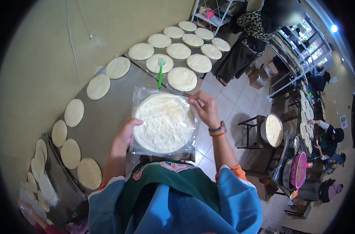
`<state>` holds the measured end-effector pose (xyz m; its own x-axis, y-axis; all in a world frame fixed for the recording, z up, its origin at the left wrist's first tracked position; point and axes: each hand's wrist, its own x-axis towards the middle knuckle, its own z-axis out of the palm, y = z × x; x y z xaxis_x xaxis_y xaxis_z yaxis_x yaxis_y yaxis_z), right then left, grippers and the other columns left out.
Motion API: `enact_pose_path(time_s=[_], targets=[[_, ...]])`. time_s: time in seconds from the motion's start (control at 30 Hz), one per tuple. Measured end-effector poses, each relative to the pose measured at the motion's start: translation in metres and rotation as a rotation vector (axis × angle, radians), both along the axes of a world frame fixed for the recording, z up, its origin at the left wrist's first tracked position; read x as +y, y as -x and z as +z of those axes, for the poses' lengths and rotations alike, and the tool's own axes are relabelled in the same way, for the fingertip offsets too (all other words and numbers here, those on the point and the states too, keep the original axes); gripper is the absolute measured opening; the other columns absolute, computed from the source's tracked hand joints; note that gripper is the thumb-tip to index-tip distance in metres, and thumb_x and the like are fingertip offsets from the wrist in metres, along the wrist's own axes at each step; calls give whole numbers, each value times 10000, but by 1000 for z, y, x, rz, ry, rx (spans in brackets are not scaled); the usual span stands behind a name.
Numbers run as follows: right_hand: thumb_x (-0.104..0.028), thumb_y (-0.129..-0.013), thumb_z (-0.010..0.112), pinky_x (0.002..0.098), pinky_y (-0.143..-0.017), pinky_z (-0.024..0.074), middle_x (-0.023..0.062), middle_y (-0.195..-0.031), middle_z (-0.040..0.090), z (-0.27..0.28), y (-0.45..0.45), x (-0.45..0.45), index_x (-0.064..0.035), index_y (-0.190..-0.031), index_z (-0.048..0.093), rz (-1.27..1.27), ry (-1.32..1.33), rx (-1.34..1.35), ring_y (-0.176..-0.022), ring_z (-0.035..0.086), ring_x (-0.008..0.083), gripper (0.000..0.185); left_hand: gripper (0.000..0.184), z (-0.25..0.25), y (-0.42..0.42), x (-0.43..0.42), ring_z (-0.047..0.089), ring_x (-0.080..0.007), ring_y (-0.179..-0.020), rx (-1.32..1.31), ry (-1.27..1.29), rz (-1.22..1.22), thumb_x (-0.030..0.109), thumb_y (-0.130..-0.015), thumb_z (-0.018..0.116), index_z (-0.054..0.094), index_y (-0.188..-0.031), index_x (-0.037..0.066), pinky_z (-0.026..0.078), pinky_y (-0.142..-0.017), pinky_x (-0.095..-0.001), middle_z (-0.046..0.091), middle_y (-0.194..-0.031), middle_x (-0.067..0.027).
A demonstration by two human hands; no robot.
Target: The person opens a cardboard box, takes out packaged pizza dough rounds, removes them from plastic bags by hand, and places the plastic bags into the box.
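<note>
In front of my body I hold a round, flat, pale dough base (164,128) with an uneven, bubbly surface. It lies in or on a clear plastic bag (139,94), whose loose edges stick out around it. My left hand (126,131) grips the left side, thumb on top and fingers hidden underneath. On the upper right, the fingers of my right hand (205,107) pinch the edge of the bag. A green-handled spatula (160,76) rests across another round base (156,62) just beyond.
Several round bases (178,51) cover the far tabletop; more line the left table (111,101) along the wall. At right, a large bowl of pale mixture (274,130) sits on a stand near a pink basin (298,170). A person (247,46) stands beyond; others work at right and lower left.
</note>
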<state>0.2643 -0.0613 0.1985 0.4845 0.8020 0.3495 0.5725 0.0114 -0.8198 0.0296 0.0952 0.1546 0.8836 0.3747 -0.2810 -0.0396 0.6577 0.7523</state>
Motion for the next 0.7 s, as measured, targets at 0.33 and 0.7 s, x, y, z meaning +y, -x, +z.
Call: enact_pose_path(time_s=[0.33, 0.7], targets=[[-80, -839, 511, 213, -697, 372, 27, -904, 504, -6, -9, -25, -29, -1058, 511, -355, -535, 583, -822, 446, 82, 225, 470, -13, -4, -11, 551, -275, -957, -20, 263, 159, 168, -743, 499, 407, -1160, -32, 444, -848, -385, 537, -1063, -170], [-147, -834, 540, 191, -443, 372, -20, -634, 538, -40, -4, -47, -29, -844, 578, -180, -171, 824, -500, 462, 55, 125, 410, 23, -7, -32, 552, -213, -885, -66, -229, 441, 156, -739, 543, 458, -1091, -37, 448, -771, -323, 550, -975, -142]])
